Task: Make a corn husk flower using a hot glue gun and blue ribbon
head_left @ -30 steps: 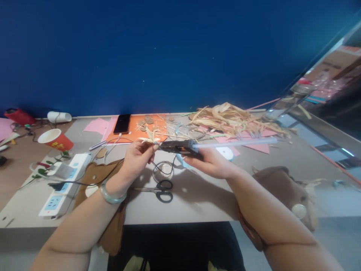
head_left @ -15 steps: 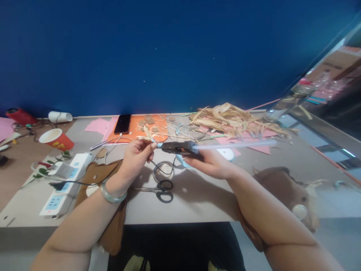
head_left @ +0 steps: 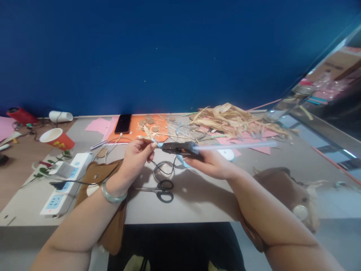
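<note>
My left hand (head_left: 134, 158) is closed in a pinch on a small pale straw piece (head_left: 147, 135), held above the grey table (head_left: 197, 199). My right hand (head_left: 210, 162) grips a black glue gun (head_left: 179, 148) whose nozzle points left and touches the straw piece. A long translucent glue stick (head_left: 239, 145) sticks out of the gun's back toward the right. The gun's black cord loops down below the hands, and a jade bangle (head_left: 111, 195) circles my left wrist.
Black scissors (head_left: 160, 190) lie under the hands. A heap of dried straw (head_left: 234, 120), pink paper, an orange sheet (head_left: 141, 126) with wooden discs and a phone (head_left: 122, 123) lie behind. At left are a power strip (head_left: 63, 184), a red paper cup (head_left: 56, 139) and a brown pouch (head_left: 97, 177).
My left hand turned the straw piece, so it looks smaller and lies closer against the glue gun's nozzle. The gun and my right hand have barely moved.
</note>
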The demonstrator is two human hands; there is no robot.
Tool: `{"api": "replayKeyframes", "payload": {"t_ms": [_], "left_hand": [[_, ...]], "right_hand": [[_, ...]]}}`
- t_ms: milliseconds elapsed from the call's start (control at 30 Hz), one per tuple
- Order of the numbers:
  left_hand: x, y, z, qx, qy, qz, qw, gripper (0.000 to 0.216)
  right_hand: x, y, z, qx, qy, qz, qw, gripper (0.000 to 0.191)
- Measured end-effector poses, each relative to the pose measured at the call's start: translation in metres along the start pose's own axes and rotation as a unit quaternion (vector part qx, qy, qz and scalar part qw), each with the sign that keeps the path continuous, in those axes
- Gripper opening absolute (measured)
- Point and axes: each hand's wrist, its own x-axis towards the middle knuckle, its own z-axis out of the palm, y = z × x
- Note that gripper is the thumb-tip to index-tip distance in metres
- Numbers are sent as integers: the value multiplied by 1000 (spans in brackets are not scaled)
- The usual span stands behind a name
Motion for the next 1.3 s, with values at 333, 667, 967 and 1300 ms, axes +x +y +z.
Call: {"api": "replayKeyframes", "payload": {"t_ms": [333, 667, 967, 1300], "left_hand": [[-1, -2, 0, -3, -5, 4, 1000, 21], [-1, -1, 1, 0, -10, 5, 1000, 20], [0, -1, -1, 3, -3, 11, 1000, 20], [1, -4, -1, -5, 0, 16, 1000, 20]], "right_hand": [[1, 0, 0, 8, -6, -1, 1000, 35], [1, -2, 1, 12, -2, -1, 1000, 31], [1, -2, 0, 6, -21, 4, 1000, 31], [2, -1, 0, 12, -9, 3, 1000, 32]]}}
